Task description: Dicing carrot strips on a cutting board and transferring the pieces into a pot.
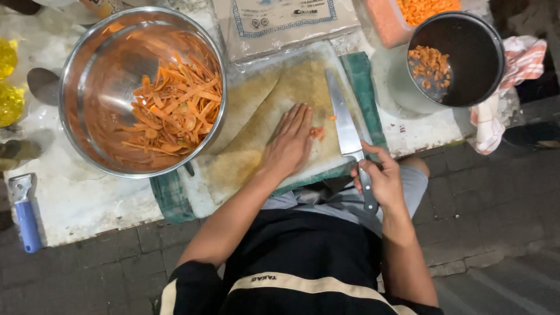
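My left hand [290,143] lies flat, fingers together, on a stained white cutting board [251,116]. Just right of its fingertips sit a few small orange carrot bits [317,133]. My right hand [380,178] grips the dark handle of a large kitchen knife [344,119]; its blade rests along the board's right side, tip pointing away from me. A big steel bowl [93,70] holding several carrot strips [175,108] overlaps the board's left edge.
A dark round pot [475,64] with diced carrot stands at the far right beside a red-checked cloth [513,76]. A green cloth [364,87] lies under the board. A blue-handled peeler [24,213] lies at the left. A printed package [280,20] is behind.
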